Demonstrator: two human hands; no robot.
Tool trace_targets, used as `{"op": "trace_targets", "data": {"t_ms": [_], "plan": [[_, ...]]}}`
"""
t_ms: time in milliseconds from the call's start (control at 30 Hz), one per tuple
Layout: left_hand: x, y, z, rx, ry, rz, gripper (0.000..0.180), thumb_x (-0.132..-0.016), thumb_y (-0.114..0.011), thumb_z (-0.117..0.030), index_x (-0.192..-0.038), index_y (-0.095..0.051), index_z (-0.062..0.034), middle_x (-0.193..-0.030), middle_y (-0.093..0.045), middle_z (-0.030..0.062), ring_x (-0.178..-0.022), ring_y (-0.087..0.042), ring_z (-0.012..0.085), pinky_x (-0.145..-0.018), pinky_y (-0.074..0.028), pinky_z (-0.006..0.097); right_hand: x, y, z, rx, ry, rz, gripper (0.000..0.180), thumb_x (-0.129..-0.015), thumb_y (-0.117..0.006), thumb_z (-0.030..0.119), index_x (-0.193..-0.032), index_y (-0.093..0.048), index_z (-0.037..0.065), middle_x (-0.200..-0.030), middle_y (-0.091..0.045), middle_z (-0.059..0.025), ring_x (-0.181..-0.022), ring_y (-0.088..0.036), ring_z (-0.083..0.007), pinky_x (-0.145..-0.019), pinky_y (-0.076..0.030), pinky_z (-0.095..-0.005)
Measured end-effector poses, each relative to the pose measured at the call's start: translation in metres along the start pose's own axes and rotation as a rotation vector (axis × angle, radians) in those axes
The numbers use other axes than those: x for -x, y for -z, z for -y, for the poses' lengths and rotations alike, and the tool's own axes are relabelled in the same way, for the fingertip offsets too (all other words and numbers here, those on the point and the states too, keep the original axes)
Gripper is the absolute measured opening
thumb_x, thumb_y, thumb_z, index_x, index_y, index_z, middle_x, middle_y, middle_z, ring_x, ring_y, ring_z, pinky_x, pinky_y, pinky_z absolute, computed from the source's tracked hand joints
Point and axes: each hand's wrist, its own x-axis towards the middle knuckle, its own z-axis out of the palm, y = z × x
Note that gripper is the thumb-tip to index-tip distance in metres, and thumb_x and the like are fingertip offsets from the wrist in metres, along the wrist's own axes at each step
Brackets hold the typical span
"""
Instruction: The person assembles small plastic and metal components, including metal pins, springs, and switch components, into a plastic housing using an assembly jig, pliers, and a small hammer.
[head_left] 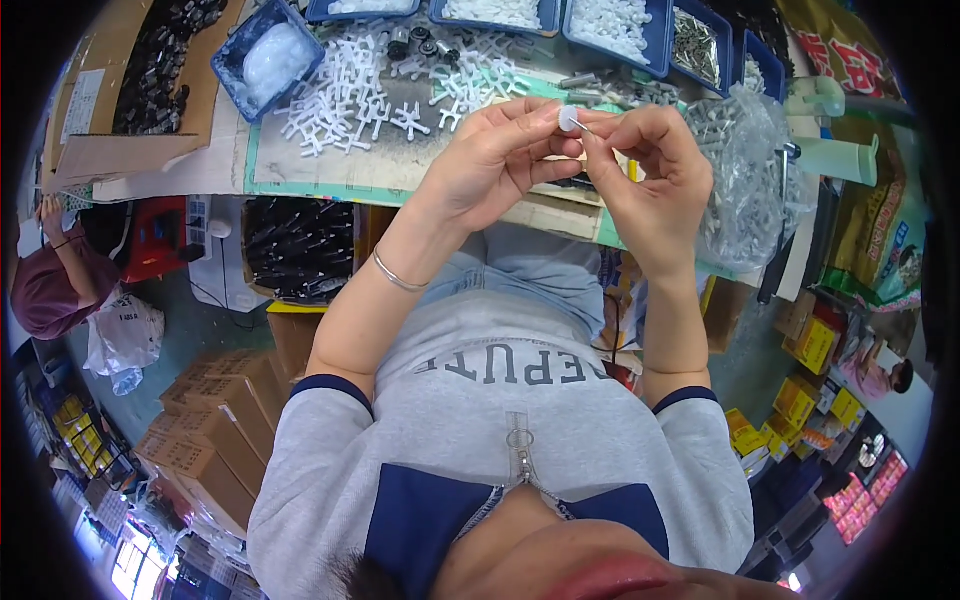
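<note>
Both hands meet above the near edge of the workbench [330, 172]. The left hand [495, 160] pinches a small white disc [568, 119] at its fingertips; the right hand [650, 165], fingers curled, grips a thin pin [588, 128] touching that disc. White cross pieces [350, 95] lie farther left.

Plastic crosses [350, 95] scattered on the bench [330, 165] left of both hands, trays [610, 25] along its far edge, bag of parts [745, 170] at right, cardboard boxes [215, 430] on floor at left
</note>
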Motion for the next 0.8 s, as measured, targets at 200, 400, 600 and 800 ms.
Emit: {"op": "trace_targets", "data": {"t_ms": [200, 400, 600, 800], "plan": [[0.011, -0.006, -0.003, -0.627, -0.086, -0.129, 0.020, -0.092, -0.061, -0.017, -0.100, -0.063, 0.0009, -0.091, -0.065, 0.0055, -0.086, -0.064, 0.0125, -0.075, -0.056, 0.026, 0.005, 0.004, 0.002, 0.183, 0.015, 0.080, 0.014, -0.073, -0.066, -0.006, -0.084, -0.058, -0.001, -0.078, -0.065, -0.0083, -0.074, -0.067, -0.0155, -0.064, -0.053, -0.0259], [0.027, 0.000, 0.013, -0.457, 0.105, -0.236, 0.022, -0.093, -0.061, -0.020, -0.102, -0.063, -0.0002, -0.086, -0.063, 0.0038, -0.075, -0.063, 0.0103, -0.068, -0.055, 0.022, 0.037, -0.005, 0.000, 0.089, -0.254, 0.060, 0.018, -0.075, -0.069, -0.002, -0.093, -0.067, 0.000, -0.083, -0.070, -0.0075, -0.077, -0.068, -0.0133, -0.065, -0.053, -0.0245], [0.051, 0.003, 0.027, -0.568, 0.197, -0.318, 0.028, -0.089, -0.065, -0.025, -0.100, -0.064, 0.0007, -0.086, -0.065, 0.0045, -0.071, -0.063, 0.0096, -0.067, -0.054, 0.022, 0.056, 0.004, -0.002, 0.072, -0.296, 0.259, 0.012, -0.076, -0.071, 0.001, -0.088, -0.070, 0.000, -0.079, -0.070, -0.0098, -0.072, -0.069, -0.0166, -0.064, -0.053, -0.0259], [0.053, 0.005, 0.022, -0.602, 0.337, -0.307, 0.021, -0.089, -0.065, -0.019, -0.099, -0.066, 0.0002, -0.089, -0.065, 0.0042, -0.074, -0.062, 0.0102, -0.067, -0.053, 0.023, 0.058, 0.011, -0.008, 0.348, 0.027, 0.378, 0.011, -0.073, -0.072, 0.004, -0.081, -0.066, 0.004, -0.078, -0.061, -0.0075, -0.070, -0.060, -0.0253, -0.060, -0.047, -0.0340]]}}
